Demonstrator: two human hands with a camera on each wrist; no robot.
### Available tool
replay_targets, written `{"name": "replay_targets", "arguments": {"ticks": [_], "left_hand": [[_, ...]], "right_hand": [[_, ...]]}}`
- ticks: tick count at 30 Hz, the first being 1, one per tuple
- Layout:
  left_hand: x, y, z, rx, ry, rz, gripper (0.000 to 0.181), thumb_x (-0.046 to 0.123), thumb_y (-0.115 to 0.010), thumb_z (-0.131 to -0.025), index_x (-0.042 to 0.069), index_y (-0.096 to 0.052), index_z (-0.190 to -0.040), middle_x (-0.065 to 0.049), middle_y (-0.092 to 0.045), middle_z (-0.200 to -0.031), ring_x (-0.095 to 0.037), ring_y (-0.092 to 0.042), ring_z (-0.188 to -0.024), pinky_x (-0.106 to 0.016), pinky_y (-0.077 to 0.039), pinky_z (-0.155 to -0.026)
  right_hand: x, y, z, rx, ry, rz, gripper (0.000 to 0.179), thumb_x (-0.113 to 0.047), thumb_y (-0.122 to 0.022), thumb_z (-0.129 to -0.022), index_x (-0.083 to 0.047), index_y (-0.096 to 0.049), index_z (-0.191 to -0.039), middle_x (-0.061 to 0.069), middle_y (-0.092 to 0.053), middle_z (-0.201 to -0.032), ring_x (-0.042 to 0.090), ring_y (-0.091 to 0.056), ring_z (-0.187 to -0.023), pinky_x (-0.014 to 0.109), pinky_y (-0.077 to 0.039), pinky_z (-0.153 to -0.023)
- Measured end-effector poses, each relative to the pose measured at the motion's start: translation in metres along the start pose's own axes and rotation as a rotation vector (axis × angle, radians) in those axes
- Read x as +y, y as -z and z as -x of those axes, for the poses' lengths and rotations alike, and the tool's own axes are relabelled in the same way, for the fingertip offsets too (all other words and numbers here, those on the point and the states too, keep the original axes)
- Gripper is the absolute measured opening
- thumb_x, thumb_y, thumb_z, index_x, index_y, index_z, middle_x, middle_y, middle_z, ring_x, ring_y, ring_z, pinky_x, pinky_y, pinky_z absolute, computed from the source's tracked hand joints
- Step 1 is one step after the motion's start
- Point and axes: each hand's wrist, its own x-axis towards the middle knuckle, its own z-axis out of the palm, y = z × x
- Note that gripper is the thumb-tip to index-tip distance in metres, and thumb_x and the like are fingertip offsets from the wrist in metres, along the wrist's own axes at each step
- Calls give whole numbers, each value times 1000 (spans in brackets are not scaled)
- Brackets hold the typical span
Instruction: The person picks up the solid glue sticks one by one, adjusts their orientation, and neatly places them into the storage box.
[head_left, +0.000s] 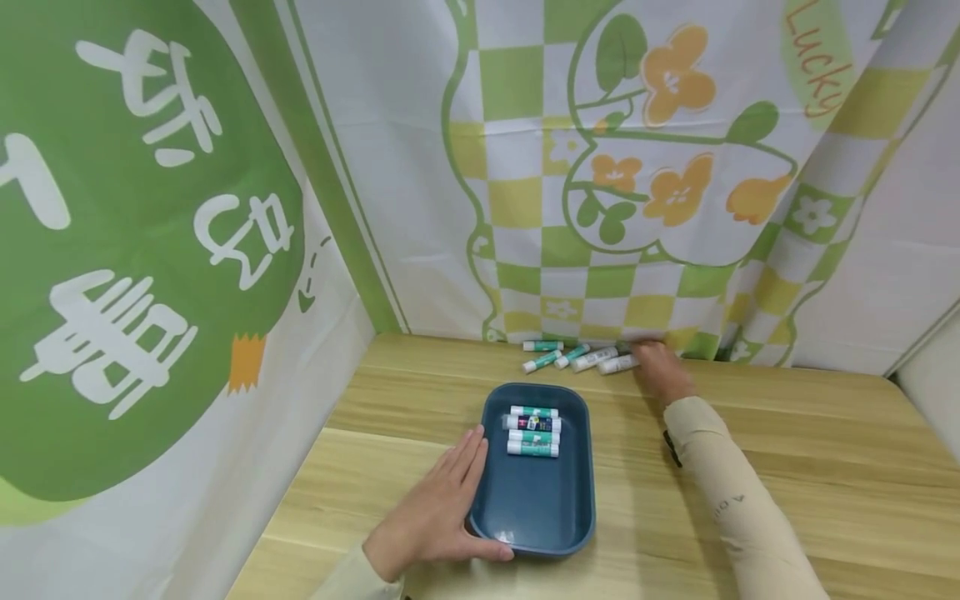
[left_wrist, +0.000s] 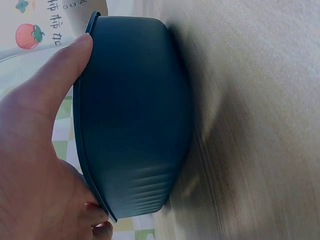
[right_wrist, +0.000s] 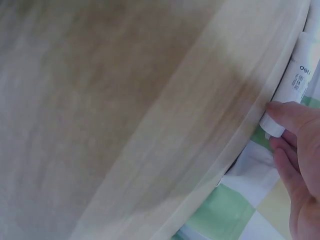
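A dark blue tray (head_left: 536, 521) stands on the table, with several glue sticks (head_left: 533, 437) side by side across its far half. Most have green labels; one is dark-labelled. Along the tray's left side lie the straight fingers of my left hand (head_left: 442, 508), its thumb at the near rim. My right hand (head_left: 660, 371) reaches to the table's back edge. In the right wrist view its thumb and fingers pinch one end of a white glue stick (right_wrist: 294, 85). Beside it on the table lie another large white glue stick (head_left: 595, 358) and small green-labelled glue sticks (head_left: 543, 361).
A patterned cloth (head_left: 592, 283) hangs right behind the table's back edge. Another cloth with green and white print (head_left: 150, 250) hangs along the left side. The wooden table (head_left: 810, 450) extends on both sides of the tray.
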Motion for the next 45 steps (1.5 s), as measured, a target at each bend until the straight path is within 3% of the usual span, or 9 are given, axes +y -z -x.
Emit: {"name": "replay_targets", "arguments": {"ticks": [4,7,11,17,22,27,32,40,45], "left_hand": [[-1,1,0,-5,3,10,140,95,-59,-76,2,-12,-169,-18,-4,-179,-34,-9,-167,-51,-26,-133],[-1,1,0,-10,8,10,141,95,-59,-75,2,-11,-169,-17,-3,-179,-33,-7,-167,-51,-26,-133],[-2,0,0,-13,9,6,141,96,-59,-75,3,-11,-169,-17,-4,-179,-33,-7,-167,-51,-26,-133],[-2,-2,0,2,2,12,141,95,-59,-75,0,-13,-169,-19,-5,-179,-35,-9,-167,-52,-26,-133],[-3,-4,1,2,5,21,142,96,-59,-75,0,-12,-169,-19,-5,-179,-37,-11,-166,-53,-27,-132],[-3,-3,0,-4,8,35,142,95,-60,-75,1,-10,-169,-18,-4,-179,-36,-10,-166,-53,-26,-133],[-2,-2,-1,-15,10,39,142,95,-60,-75,1,-11,-169,-17,-3,-179,-35,-9,-167,-53,-25,-133],[-1,-2,-2,-12,2,26,142,95,-60,-75,0,-11,-169,-18,-2,-179,-35,-8,-167,-52,-24,-133],[-1,-1,-1,-7,6,34,142,94,-62,-75,0,-11,-169,-18,-1,-179,-34,-7,-167,-52,-23,-133]], "right_hand": [[7,-2,-2,21,43,-28,11,14,-66,-81,6,-69,-87,25,-73,-91,44,-71,-87,58,-59,-80],[13,-2,-1,23,98,-67,10,14,-70,-79,4,-66,-77,19,-69,-78,38,-67,-74,54,-57,-69],[21,1,3,-26,138,-121,15,10,-75,-80,0,-65,-73,12,-66,-71,26,-61,-66,45,-53,-61],[27,10,9,-116,109,-143,15,3,-78,-83,-5,-70,-74,7,-67,-74,16,-52,-66,34,-45,-60],[25,20,18,-110,130,-175,8,-1,-84,-84,-1,-75,-84,13,-74,-85,21,-64,-73,36,-56,-64],[24,27,30,-74,156,-165,17,-4,-87,-84,5,-78,-96,16,-75,-89,30,-73,-80,44,-64,-72],[20,35,40,-64,145,-175,22,-3,-86,-85,7,-79,-102,20,-78,-96,35,-76,-87,46,-65,-76],[2,60,41,70,251,-150,18,-6,-89,-82,2,-80,-96,16,-80,-91,30,-75,-80,46,-65,-71],[-15,80,39,58,274,-162,20,-7,-88,-85,1,-80,-101,15,-79,-93,31,-76,-83,47,-65,-73]]}}
